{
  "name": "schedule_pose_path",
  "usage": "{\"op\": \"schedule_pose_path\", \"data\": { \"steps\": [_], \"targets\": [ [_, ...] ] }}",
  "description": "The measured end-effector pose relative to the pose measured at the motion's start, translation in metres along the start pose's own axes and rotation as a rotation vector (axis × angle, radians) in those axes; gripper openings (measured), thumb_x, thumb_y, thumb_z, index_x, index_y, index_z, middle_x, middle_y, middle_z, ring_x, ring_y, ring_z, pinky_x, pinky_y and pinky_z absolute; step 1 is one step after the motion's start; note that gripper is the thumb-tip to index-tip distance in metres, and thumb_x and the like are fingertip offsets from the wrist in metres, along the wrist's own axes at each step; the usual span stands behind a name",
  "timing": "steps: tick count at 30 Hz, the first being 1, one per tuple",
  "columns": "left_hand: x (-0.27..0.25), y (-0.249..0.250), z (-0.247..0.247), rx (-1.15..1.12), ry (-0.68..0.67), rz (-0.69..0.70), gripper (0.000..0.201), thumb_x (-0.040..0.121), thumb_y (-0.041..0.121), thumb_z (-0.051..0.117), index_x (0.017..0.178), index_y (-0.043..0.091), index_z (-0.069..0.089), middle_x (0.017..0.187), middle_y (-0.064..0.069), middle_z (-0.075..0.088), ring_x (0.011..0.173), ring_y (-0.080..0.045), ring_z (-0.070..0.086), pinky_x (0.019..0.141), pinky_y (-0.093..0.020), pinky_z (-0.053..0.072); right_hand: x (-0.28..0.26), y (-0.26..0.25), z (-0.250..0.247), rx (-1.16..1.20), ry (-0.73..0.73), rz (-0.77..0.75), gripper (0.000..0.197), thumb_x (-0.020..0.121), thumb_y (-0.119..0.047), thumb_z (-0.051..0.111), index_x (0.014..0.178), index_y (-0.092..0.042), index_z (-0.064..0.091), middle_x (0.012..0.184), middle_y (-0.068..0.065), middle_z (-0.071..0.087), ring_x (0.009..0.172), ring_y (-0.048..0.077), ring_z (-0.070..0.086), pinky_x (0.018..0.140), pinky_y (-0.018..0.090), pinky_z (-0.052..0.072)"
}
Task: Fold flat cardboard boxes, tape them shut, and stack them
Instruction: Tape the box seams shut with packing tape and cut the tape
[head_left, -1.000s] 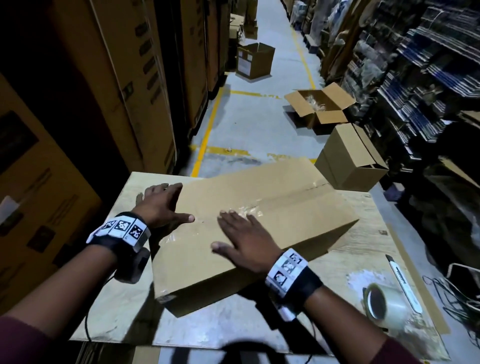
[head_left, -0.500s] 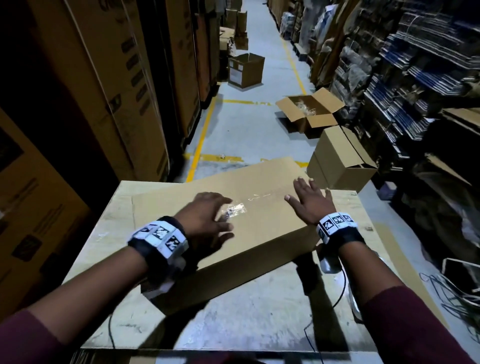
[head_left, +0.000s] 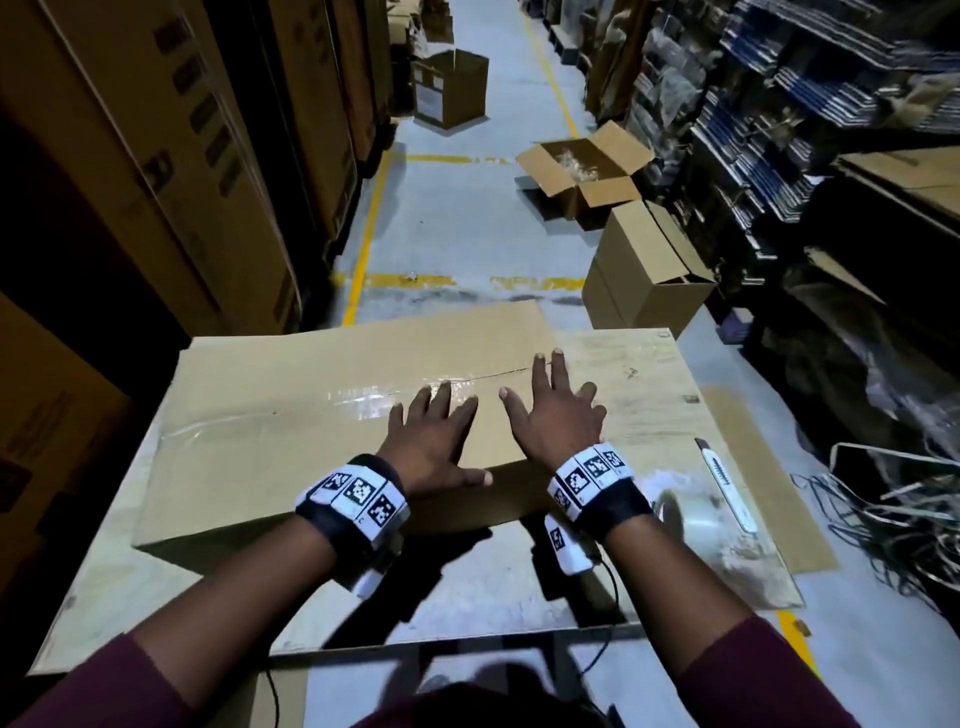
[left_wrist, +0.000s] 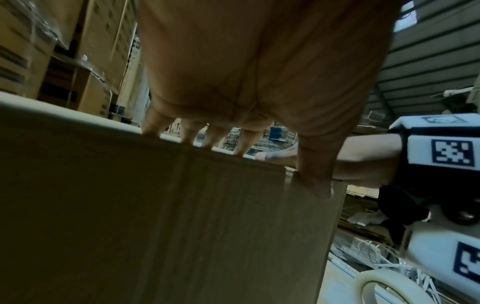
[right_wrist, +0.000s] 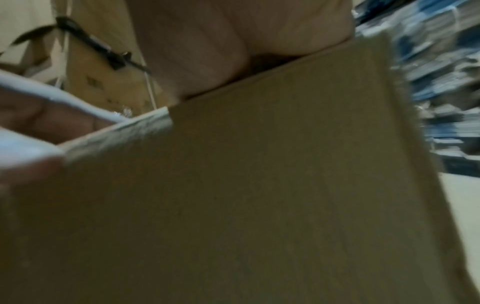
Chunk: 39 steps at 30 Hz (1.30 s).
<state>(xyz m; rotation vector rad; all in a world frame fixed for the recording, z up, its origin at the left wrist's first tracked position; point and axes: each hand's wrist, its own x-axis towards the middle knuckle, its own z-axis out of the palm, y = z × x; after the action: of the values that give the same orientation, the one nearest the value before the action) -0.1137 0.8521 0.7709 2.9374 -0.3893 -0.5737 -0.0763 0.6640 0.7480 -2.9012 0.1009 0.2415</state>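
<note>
A brown cardboard box (head_left: 285, 415) lies across the plywood table (head_left: 649, 389), with glossy clear tape (head_left: 363, 402) along its top seam. My left hand (head_left: 431, 441) presses flat on the box top near its right end, the thumb reaching along the near edge. In the left wrist view the left hand (left_wrist: 233, 82) hovers palm down, fingertips on the top edge and thumb against the box side (left_wrist: 182, 226). My right hand (head_left: 550, 421) lies flat beside it, fingers spread over the right end. The right wrist view is blurred and shows mostly the box (right_wrist: 259, 205).
A tape roll (head_left: 670, 512) sits behind my right wrist, beside a white box cutter (head_left: 724, 483). On the aisle floor stand a closed box (head_left: 644, 270) and an open box (head_left: 582, 171). Tall cartons (head_left: 156, 156) line the left, shelves (head_left: 831, 104) the right.
The box has turned from a diagonal lie to sit square across the table. My right hand came in from the far right corner and now lies close beside the left.
</note>
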Motion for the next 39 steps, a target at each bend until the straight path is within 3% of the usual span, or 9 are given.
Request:
{"op": "schedule_pose_path", "data": {
  "steps": [5, 9, 15, 19, 24, 28, 30, 34, 39],
  "targets": [
    [0.003, 0.022, 0.018, -0.118, 0.141, 0.068, 0.103, 0.080, 0.077, 0.056, 0.159, 0.027, 0.014, 0.168, -0.008, 0.001, 0.154, -0.030, -0.001, 0.120, -0.057, 0.004, -0.011, 0.041, 0.002, 0.170, 0.025, -0.039, 0.073, 0.095, -0.076, 0.021, 0.159, -0.042, 0.017, 0.170, -0.008, 0.011, 0.145, 0.037, 0.034, 0.111, 0.056, 0.036],
    [0.015, 0.062, 0.027, -0.491, 0.405, 0.324, 0.065, 0.082, 0.064, 0.056, 0.133, 0.025, 0.057, 0.140, 0.001, 0.053, 0.133, -0.022, 0.043, 0.110, -0.043, 0.037, -0.020, 0.119, 0.007, 0.278, 0.060, 0.284, 0.076, 0.094, -0.072, 0.032, 0.137, -0.016, 0.059, 0.149, 0.015, 0.049, 0.134, 0.040, 0.046, 0.108, 0.053, 0.040],
    [0.022, 0.151, 0.055, -0.793, 0.291, 0.446, 0.015, 0.094, 0.029, 0.067, 0.108, 0.023, 0.069, 0.089, 0.012, 0.070, 0.079, -0.004, 0.066, 0.073, -0.022, 0.052, -0.045, 0.239, 0.058, 0.247, -0.212, 0.604, 0.095, 0.084, -0.057, 0.072, 0.147, 0.003, 0.033, 0.147, 0.025, 0.045, 0.133, 0.040, 0.048, 0.103, 0.045, 0.046],
    [0.049, 0.189, 0.108, -0.758, -0.025, 0.214, 0.019, 0.092, 0.029, 0.069, 0.107, 0.018, 0.070, 0.098, 0.001, 0.073, 0.089, -0.014, 0.068, 0.083, -0.032, 0.055, -0.056, 0.271, 0.079, 0.404, -0.153, 0.531, 0.063, 0.082, -0.056, 0.072, 0.118, -0.006, 0.057, 0.102, 0.010, 0.067, 0.098, 0.029, 0.068, 0.075, 0.029, 0.050],
    [0.086, 0.228, 0.181, -0.897, -0.320, -0.127, 0.048, 0.081, 0.065, 0.061, 0.070, 0.019, 0.069, 0.077, -0.005, 0.071, 0.080, -0.028, 0.069, 0.075, -0.037, 0.053, -0.070, 0.286, 0.067, 0.493, -0.096, 0.390, 0.048, 0.080, -0.053, 0.075, 0.112, -0.020, 0.060, 0.092, -0.003, 0.066, 0.081, 0.017, 0.063, 0.065, 0.021, 0.044],
    [0.107, 0.275, 0.191, -1.458, -0.428, -0.350, 0.067, 0.090, 0.075, 0.044, 0.087, 0.011, 0.065, 0.084, -0.012, 0.068, 0.067, -0.021, 0.057, 0.064, -0.031, 0.047, -0.076, 0.302, 0.044, 0.555, -0.015, 0.290, 0.048, 0.079, -0.064, 0.073, 0.105, -0.026, 0.060, 0.085, -0.014, 0.065, 0.075, 0.003, 0.063, 0.051, 0.006, 0.040],
    [0.120, 0.295, 0.190, -1.709, -0.437, -0.450, 0.078, 0.087, 0.080, 0.041, 0.099, 0.007, 0.066, 0.092, -0.013, 0.073, 0.082, -0.024, 0.067, 0.076, -0.034, 0.056, -0.076, 0.316, 0.033, 0.538, -0.050, 0.223, 0.042, 0.080, -0.050, 0.078, 0.107, -0.025, 0.058, 0.089, -0.011, 0.065, 0.079, 0.007, 0.064, 0.055, 0.004, 0.041],
    [0.132, 0.326, 0.172, -2.090, -0.381, -0.500, 0.049, 0.097, 0.056, 0.053, 0.089, 0.008, 0.063, 0.064, -0.006, 0.070, 0.071, -0.024, 0.067, 0.073, -0.037, 0.056, -0.080, 0.345, 0.015, 0.539, -0.060, 0.124, 0.044, 0.077, -0.032, 0.084, 0.111, -0.021, 0.058, 0.093, -0.010, 0.065, 0.081, 0.005, 0.064, 0.062, 0.009, 0.042],
    [0.131, 0.337, 0.145, -2.032, -0.217, -0.472, 0.013, 0.096, 0.010, 0.059, 0.085, 0.004, 0.063, 0.069, -0.009, 0.070, 0.066, -0.021, 0.067, 0.060, -0.032, 0.060, -0.092, 0.372, -0.007, 0.637, 0.001, -0.009, 0.038, 0.076, -0.026, 0.085, 0.102, -0.016, 0.059, 0.081, -0.009, 0.062, 0.067, -0.003, 0.056, 0.059, 0.015, 0.043]
  ]
}}
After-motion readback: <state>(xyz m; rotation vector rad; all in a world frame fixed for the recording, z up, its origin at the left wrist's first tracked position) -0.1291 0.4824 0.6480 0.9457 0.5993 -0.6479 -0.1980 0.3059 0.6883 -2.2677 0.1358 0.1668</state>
